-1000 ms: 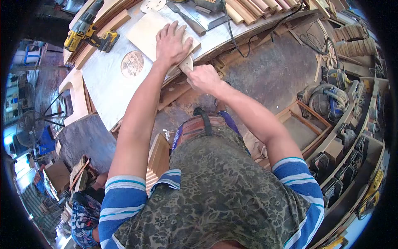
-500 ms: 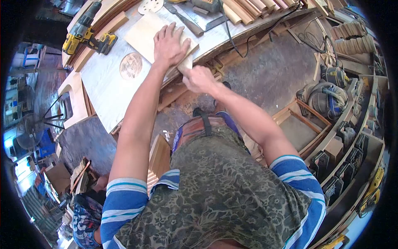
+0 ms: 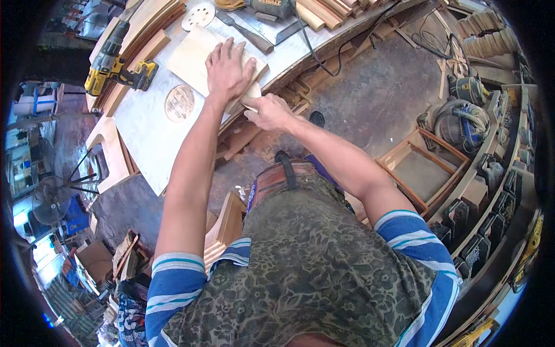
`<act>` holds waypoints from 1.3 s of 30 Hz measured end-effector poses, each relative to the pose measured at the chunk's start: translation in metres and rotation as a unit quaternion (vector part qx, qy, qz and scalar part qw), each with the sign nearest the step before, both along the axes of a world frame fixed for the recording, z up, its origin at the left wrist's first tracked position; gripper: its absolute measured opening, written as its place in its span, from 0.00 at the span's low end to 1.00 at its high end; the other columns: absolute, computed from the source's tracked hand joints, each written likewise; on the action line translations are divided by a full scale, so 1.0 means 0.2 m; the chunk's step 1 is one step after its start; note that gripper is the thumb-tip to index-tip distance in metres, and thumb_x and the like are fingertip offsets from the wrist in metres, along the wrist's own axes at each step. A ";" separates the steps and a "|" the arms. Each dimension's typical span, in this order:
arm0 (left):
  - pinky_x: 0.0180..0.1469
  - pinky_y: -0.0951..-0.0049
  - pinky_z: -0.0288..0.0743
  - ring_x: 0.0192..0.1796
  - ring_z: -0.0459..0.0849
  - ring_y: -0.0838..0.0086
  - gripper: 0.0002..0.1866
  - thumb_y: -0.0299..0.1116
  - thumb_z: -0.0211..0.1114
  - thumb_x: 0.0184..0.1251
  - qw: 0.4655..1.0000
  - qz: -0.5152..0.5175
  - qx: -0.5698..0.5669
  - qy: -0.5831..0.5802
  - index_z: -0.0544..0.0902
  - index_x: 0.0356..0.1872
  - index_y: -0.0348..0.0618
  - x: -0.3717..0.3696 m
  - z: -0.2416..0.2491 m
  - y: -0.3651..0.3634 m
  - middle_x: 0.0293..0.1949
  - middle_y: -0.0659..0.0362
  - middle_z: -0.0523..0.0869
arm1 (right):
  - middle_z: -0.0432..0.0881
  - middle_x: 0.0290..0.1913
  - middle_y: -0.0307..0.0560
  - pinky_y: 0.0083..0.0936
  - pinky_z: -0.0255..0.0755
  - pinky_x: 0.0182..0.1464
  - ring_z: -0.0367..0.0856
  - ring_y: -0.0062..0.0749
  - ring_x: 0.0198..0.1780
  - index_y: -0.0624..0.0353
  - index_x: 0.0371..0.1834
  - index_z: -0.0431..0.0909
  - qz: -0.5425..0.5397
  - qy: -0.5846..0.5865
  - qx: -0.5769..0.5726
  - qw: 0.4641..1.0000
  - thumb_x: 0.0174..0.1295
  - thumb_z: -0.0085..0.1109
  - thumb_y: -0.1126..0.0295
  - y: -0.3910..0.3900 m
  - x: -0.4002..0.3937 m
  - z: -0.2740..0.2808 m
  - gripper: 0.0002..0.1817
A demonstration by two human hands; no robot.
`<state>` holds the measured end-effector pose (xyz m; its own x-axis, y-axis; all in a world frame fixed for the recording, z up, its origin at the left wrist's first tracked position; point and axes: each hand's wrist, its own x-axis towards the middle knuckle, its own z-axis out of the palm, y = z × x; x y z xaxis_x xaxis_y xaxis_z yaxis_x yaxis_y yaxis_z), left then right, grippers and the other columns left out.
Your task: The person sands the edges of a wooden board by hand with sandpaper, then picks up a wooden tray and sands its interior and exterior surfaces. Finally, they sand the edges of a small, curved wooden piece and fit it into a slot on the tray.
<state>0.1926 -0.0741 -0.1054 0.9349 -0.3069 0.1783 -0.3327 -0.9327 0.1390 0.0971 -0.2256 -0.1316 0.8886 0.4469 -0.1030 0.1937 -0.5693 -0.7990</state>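
Observation:
A pale wooden board [image 3: 193, 53] lies on the white worktop [image 3: 141, 130], its near edge along the bench edge. My left hand [image 3: 228, 72] presses flat on the board, fingers stretched out. Closed around a pale, flat piece [image 3: 252, 92], my right hand [image 3: 270, 112] works right at the board's near edge; I cannot tell whether this piece is sandpaper or wood. Beyond the board lies a chisel [image 3: 248, 33] with a dark wooden handle. A yellow and black cordless drill [image 3: 115, 63] rests to the left.
A round perforated sanding disc [image 3: 198, 16] and a corded power tool [image 3: 270, 8] lie at the back. Wooden strips [image 3: 329, 13] are stacked behind. A round mark [image 3: 179, 103] shows on the worktop. On the floor at right are a wooden frame [image 3: 425, 168] and a vacuum [image 3: 459, 124].
The whole view has shifted a little. My right hand has drawn slightly back and left along the board's edge with the pale piece; my left hand stays flat on the board.

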 end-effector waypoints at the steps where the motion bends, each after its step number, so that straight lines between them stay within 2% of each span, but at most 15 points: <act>1: 0.83 0.44 0.48 0.83 0.59 0.47 0.35 0.59 0.54 0.78 1.000 -0.001 0.001 0.000 0.73 0.78 0.51 -0.01 0.00 0.00 0.81 0.47 0.66 | 0.89 0.45 0.68 0.57 0.81 0.58 0.87 0.68 0.50 0.35 0.70 0.80 -0.008 0.003 -0.006 1.000 0.71 0.55 0.58 0.01 -0.04 -0.01 0.24; 3: 0.82 0.43 0.52 0.82 0.61 0.46 0.34 0.57 0.55 0.78 1.000 0.003 0.014 -0.005 0.73 0.78 0.52 0.00 0.00 0.00 0.81 0.47 0.66 | 0.89 0.43 0.67 0.58 0.81 0.56 0.87 0.68 0.48 0.34 0.69 0.81 -0.038 -0.010 0.041 0.998 0.72 0.55 0.57 0.02 -0.07 -0.03 0.23; 7: 0.82 0.43 0.51 0.82 0.61 0.45 0.34 0.57 0.55 0.78 1.000 -0.009 0.007 -0.019 0.73 0.78 0.52 -0.01 -0.03 0.01 0.81 0.47 0.66 | 0.88 0.46 0.70 0.57 0.79 0.60 0.86 0.68 0.52 0.36 0.71 0.80 -0.025 0.036 -0.017 0.999 0.70 0.55 0.61 0.05 -0.02 -0.07 0.25; 9: 0.83 0.43 0.51 0.83 0.60 0.45 0.34 0.57 0.55 0.78 1.000 -0.002 0.014 -0.012 0.73 0.78 0.53 0.01 -0.03 0.00 0.81 0.47 0.66 | 0.88 0.40 0.71 0.54 0.82 0.58 0.90 0.66 0.46 0.44 0.75 0.77 -0.045 0.033 0.105 0.993 0.69 0.55 0.63 0.08 -0.03 -0.11 0.29; 11: 0.83 0.43 0.51 0.83 0.60 0.45 0.34 0.57 0.55 0.78 1.000 0.000 0.010 -0.013 0.73 0.78 0.53 0.01 0.00 -0.01 0.81 0.47 0.66 | 0.88 0.38 0.70 0.54 0.82 0.59 0.90 0.63 0.45 0.48 0.73 0.78 -0.084 0.057 0.119 0.988 0.69 0.54 0.64 0.06 -0.06 0.02 0.28; 13: 0.83 0.43 0.51 0.83 0.60 0.45 0.34 0.57 0.55 0.78 1.000 0.004 0.010 0.001 0.73 0.78 0.53 0.00 -0.01 0.01 0.81 0.48 0.65 | 0.89 0.48 0.68 0.55 0.81 0.61 0.87 0.69 0.52 0.38 0.74 0.78 -0.054 0.100 -0.011 0.993 0.68 0.53 0.62 0.05 -0.05 0.03 0.29; 15: 0.83 0.43 0.51 0.83 0.60 0.45 0.33 0.57 0.55 0.78 1.000 -0.002 0.021 -0.017 0.72 0.78 0.53 0.00 -0.02 0.00 0.82 0.48 0.65 | 0.90 0.42 0.66 0.58 0.81 0.57 0.88 0.69 0.49 0.38 0.74 0.78 -0.030 0.040 -0.035 0.998 0.69 0.53 0.62 0.05 -0.02 -0.02 0.28; 17: 0.83 0.42 0.51 0.83 0.60 0.45 0.33 0.56 0.55 0.79 1.000 -0.003 0.016 -0.008 0.72 0.78 0.53 0.00 0.00 0.00 0.82 0.47 0.65 | 0.89 0.37 0.67 0.61 0.82 0.52 0.88 0.70 0.43 0.39 0.69 0.81 -0.012 0.002 -0.084 0.996 0.70 0.53 0.62 0.06 -0.02 0.00 0.24; 18: 0.82 0.42 0.51 0.83 0.60 0.45 0.33 0.56 0.55 0.79 1.000 0.001 0.012 0.004 0.72 0.78 0.53 0.00 0.01 0.00 0.82 0.47 0.65 | 0.88 0.33 0.67 0.62 0.82 0.49 0.88 0.69 0.39 0.42 0.64 0.83 -0.039 -0.023 -0.042 0.998 0.70 0.53 0.61 0.05 -0.09 0.06 0.20; 22: 0.82 0.42 0.51 0.82 0.60 0.45 0.33 0.56 0.55 0.78 1.000 -0.008 0.014 -0.002 0.72 0.78 0.52 -0.02 -0.02 0.01 0.82 0.46 0.65 | 0.87 0.29 0.65 0.60 0.84 0.44 0.90 0.65 0.36 0.43 0.56 0.87 -0.023 -0.074 -0.119 0.990 0.70 0.54 0.62 0.03 -0.05 0.02 0.16; 26: 0.83 0.43 0.48 0.83 0.59 0.45 0.35 0.58 0.54 0.78 1.000 -0.003 0.011 0.002 0.72 0.79 0.51 -0.01 0.01 0.00 0.82 0.46 0.65 | 0.89 0.34 0.66 0.58 0.84 0.47 0.89 0.67 0.39 0.45 0.58 0.86 -0.003 -0.066 -0.109 0.992 0.70 0.53 0.62 0.06 0.00 -0.02 0.18; 28: 0.83 0.44 0.50 0.82 0.60 0.44 0.34 0.57 0.55 0.78 1.000 0.005 0.010 0.005 0.73 0.78 0.51 0.01 0.03 -0.02 0.82 0.46 0.65 | 0.89 0.37 0.67 0.59 0.83 0.49 0.89 0.68 0.43 0.44 0.62 0.84 -0.052 -0.042 0.026 0.997 0.70 0.53 0.62 0.05 -0.09 -0.01 0.20; 31: 0.83 0.43 0.50 0.83 0.60 0.44 0.35 0.57 0.55 0.78 1.000 0.003 0.010 0.002 0.73 0.78 0.50 -0.02 0.01 0.00 0.82 0.46 0.65 | 0.89 0.39 0.67 0.60 0.82 0.51 0.89 0.67 0.45 0.43 0.65 0.82 -0.015 0.010 -0.084 0.996 0.71 0.52 0.62 0.05 -0.03 0.03 0.21; 35: 0.83 0.43 0.50 0.83 0.60 0.45 0.34 0.56 0.55 0.78 1.000 -0.003 0.001 0.000 0.73 0.78 0.50 -0.02 0.02 -0.01 0.81 0.46 0.65 | 0.89 0.40 0.68 0.61 0.81 0.52 0.88 0.70 0.45 0.41 0.65 0.82 0.005 -0.017 -0.124 0.992 0.70 0.53 0.62 0.05 -0.01 0.04 0.21; 39: 0.83 0.43 0.50 0.83 0.60 0.44 0.34 0.56 0.55 0.78 1.000 -0.006 -0.002 -0.004 0.73 0.78 0.50 -0.01 0.01 0.00 0.82 0.46 0.65 | 0.88 0.40 0.71 0.63 0.80 0.54 0.88 0.71 0.46 0.44 0.64 0.82 -0.032 0.018 -0.058 0.998 0.70 0.52 0.63 0.05 -0.07 0.05 0.21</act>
